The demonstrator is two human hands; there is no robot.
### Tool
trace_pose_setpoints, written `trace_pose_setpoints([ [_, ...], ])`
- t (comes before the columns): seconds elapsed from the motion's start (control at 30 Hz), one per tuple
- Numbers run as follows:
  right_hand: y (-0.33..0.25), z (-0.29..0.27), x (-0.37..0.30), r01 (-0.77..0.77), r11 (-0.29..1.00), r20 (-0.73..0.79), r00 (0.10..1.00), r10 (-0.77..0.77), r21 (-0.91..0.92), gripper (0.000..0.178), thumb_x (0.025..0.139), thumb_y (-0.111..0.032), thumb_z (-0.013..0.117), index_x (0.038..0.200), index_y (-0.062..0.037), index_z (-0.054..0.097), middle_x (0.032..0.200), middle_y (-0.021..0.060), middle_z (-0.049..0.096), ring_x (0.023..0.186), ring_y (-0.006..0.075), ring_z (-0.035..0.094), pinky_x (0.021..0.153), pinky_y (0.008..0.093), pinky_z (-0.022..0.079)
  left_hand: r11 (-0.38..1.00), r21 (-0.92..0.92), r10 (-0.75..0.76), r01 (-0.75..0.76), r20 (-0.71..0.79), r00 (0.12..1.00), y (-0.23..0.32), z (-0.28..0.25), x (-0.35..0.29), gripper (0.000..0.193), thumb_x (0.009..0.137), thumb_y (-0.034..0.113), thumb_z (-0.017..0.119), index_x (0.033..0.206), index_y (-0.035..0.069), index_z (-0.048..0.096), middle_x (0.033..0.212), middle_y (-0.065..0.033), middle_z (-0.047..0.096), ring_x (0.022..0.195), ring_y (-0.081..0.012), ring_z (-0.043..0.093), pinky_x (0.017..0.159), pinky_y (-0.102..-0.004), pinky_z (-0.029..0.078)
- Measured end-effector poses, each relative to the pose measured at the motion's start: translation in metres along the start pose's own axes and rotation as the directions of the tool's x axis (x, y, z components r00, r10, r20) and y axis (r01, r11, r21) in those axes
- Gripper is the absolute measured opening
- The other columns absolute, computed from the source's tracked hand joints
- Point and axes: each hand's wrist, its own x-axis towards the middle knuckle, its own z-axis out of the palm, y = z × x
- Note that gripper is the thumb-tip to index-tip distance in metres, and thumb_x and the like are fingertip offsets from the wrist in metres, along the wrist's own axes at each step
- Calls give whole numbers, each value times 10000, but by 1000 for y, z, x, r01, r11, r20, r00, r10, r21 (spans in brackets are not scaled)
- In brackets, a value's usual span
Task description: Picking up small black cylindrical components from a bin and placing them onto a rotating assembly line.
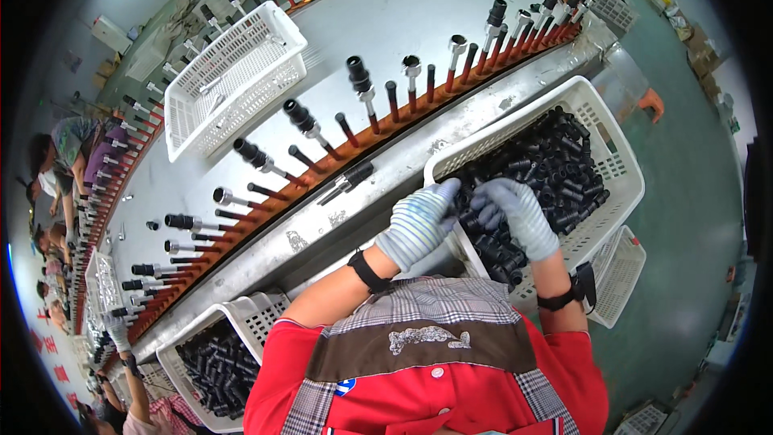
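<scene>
Both my hands wear pale striped work gloves and meet over the near edge of a white plastic basket (616, 163) filled with short black ribbed sleeves (555, 169). At the basket's left rim, my left hand (419, 225) has its fingers bent together toward the right hand. My right hand (517, 216) is just over the black sleeves, fingers curled in. Whatever either hand pinches is hidden by the gloves. On the metal ledge left of the basket lies a black sleeve with a thin metal shank (346, 183).
A curved conveyor (378, 141) carries upright red-and-black pins, several topped with metal sockets and black sleeves. A white crate (233, 80) sits on the metal table (362, 24). Another basket (250, 330) of black sleeves stands at lower left. Co-workers (68, 161) line the far left side.
</scene>
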Motion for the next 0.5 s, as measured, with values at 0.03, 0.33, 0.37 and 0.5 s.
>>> trace_pose_setpoints([
  [0.03,23,-18,22,31,987,-118,992,-50,-158,473,882,-328,625,1178,38,576,1001,138,674,831,195,667,704,301,543,980,-178,-99,89,-43,994,-6,5,0,420,765,67,713,1163,71,578,830,-104,618,707,-236,625,639,-351,504],
  [0.33,115,-16,71,-109,101,-107,994,27,-989,955,742,-478,710,1427,22,273,1282,290,506,1140,469,529,968,480,455,691,-707,-432,151,-237,870,-29,-34,-3,134,880,72,672,969,44,575,843,-7,611,748,-73,573,677,-231,490],
  [0.37,119,-14,67,-114,64,-117,992,-51,-991,846,756,-448,702,1367,26,362,1191,259,573,1079,432,571,936,467,472,684,-714,-453,147,-257,854,-32,-39,2,127,883,69,664,965,40,570,827,-16,612,735,-77,577,676,-232,490],
  [0.5,89,-11,61,-38,133,-25,995,95,-990,591,772,-390,649,1192,17,566,1011,259,663,976,359,642,907,430,485,640,-768,-510,28,-397,763,-34,-76,43,126,875,67,660,945,23,565,797,-40,631,722,-105,605,673,-233,498],
])
